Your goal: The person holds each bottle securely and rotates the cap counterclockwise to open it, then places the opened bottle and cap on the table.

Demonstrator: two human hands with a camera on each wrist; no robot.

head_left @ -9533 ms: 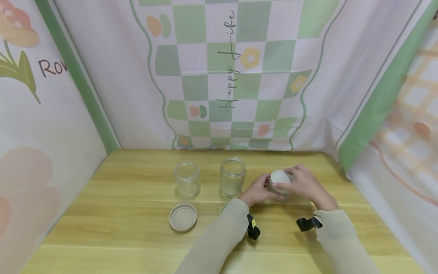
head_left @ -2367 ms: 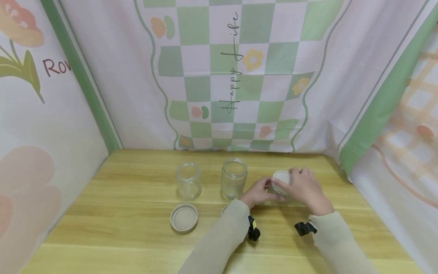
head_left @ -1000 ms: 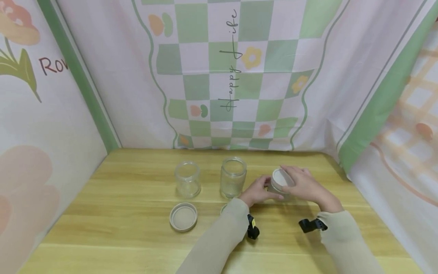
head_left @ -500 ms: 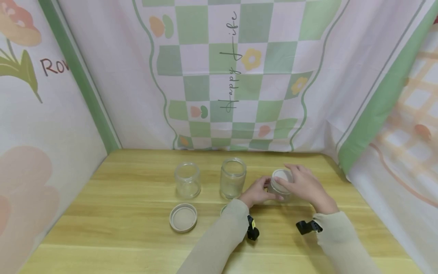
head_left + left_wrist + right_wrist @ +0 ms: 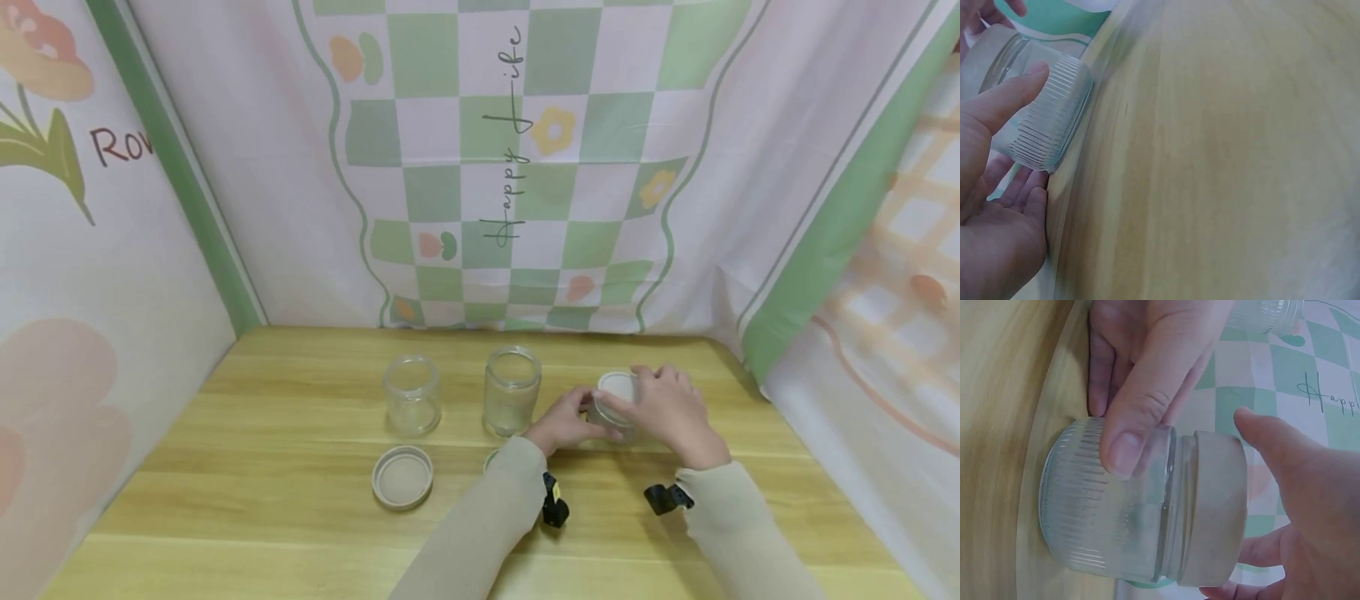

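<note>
A ribbed clear glass jar (image 5: 1091,512) stands upright on the table at the right, with a pale lid (image 5: 617,387) on its mouth. My left hand (image 5: 564,423) grips the jar low down, thumb on the near side in the left wrist view. Over the lid is my right hand (image 5: 670,410), its fingers curled around the rim. In the right wrist view its thumb looks slightly off the lid, and a narrow threaded band shows between lid and glass. The far fingers of the right hand are partly hidden.
Two open glass jars stand to the left, a short one (image 5: 412,396) and a taller one (image 5: 512,392). A beige lid (image 5: 402,477) lies inner side up before the short jar. A greenish lid (image 5: 491,457) is mostly hidden by the left sleeve. Curtains enclose the table (image 5: 262,500).
My right hand has turned back and forth over the lid; since half a second ago its wrist has swung slightly left. My left hand keeps its grip on the jar, which stays in place.
</note>
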